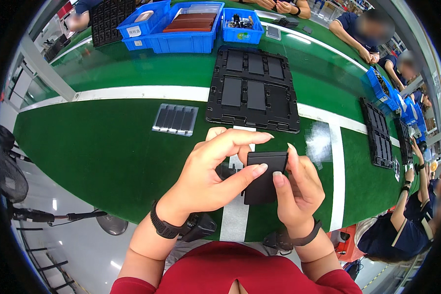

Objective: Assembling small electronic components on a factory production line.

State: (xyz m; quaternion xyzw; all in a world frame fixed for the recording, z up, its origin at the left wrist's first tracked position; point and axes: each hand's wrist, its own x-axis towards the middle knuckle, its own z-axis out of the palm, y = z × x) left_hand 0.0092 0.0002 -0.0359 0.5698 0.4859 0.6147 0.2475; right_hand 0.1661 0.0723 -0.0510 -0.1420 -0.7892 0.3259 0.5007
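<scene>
A flat black rectangular block (pixel 263 182) with a ridged band near its far end is held up between my two hands above the table's front. My left hand (pixel 208 169) has its thumb pressed on the block's face; its index finger reaches over the far end, and the other fingers are partly hidden. On the right edge, my right hand (pixel 299 191) pinches the block between thumb and curled fingers. Beyond my hands lies a black moulded tray (pixel 252 117) carrying several similar dark rectangular pieces in its pockets.
A clear sheet with black strips (pixel 175 119) lies left of the tray, and clear film sheets (pixel 318 142) lie right. Blue bins (pixel 183 43) stand at the back. Other people sit along the right and far sides. A fan (pixel 12 176) is at the left.
</scene>
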